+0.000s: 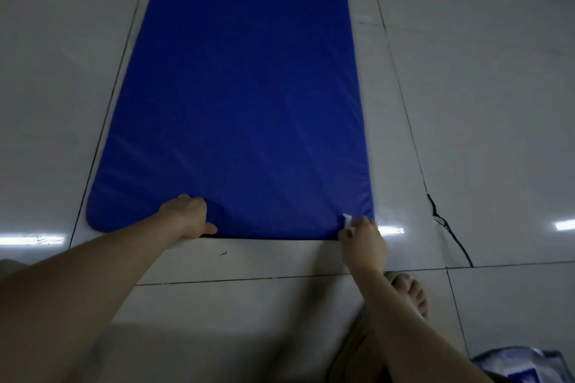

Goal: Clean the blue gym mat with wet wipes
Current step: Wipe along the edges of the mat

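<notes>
Bare arms [93,289] reach the blue gym mat [242,87] on the tiled floor [466,102]; the left hand [189,218] clamps its fingers on the near edge, the right hand [362,239] pinches a wet wipe [348,221] at its corner.

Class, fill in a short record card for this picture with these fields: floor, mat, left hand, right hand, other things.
floor: glossy pale tiled floor
mat: blue gym mat, lying flat and stretching away from the person
left hand: left hand grips the mat's near edge, bunching it slightly
right hand: right hand pinches a white wet wipe at the mat's near right corner
other things: black cable right of the mat; blue and white packet at bottom right
</notes>
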The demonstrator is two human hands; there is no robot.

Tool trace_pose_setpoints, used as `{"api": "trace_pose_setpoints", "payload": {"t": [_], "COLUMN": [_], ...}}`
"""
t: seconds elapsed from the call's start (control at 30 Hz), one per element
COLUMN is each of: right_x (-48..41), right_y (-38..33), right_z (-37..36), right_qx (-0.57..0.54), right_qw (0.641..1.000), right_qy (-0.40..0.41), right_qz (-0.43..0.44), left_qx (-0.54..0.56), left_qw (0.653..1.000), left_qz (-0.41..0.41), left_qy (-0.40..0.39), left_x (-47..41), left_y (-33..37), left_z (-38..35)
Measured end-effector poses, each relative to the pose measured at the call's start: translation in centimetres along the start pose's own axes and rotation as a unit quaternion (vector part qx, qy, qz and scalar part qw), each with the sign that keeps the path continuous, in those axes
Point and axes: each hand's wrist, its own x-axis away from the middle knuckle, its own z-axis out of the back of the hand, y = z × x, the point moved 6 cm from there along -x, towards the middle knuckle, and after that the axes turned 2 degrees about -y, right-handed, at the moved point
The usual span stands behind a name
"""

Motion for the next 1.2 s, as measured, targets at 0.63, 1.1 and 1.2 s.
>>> {"api": "trace_pose_setpoints", "payload": {"t": [0.63,1.1,1.2], "right_x": [-9.6,-0.2,2.2], "right_y": [0.3,-11.2,-14.0], "right_z": [5.2,12.5,14.8], "right_qx": [-0.091,-0.215,-0.269], "right_qw": [0.985,0.934,0.926], "right_qy": [-0.099,-0.281,-0.264], "right_qz": [-0.112,-0.04,-0.035], "left_qx": [0.043,0.491,0.634], "left_qw": [0.998,0.866,0.764], "left_qz": [-0.005,0.077,0.104], "left_qy": [0.047,0.051,0.067], "left_x": [0.5,13.3,17.4], "left_y": [-1.0,4.1,4.9], "left_z": [-1.1,0.4,2.0]}}
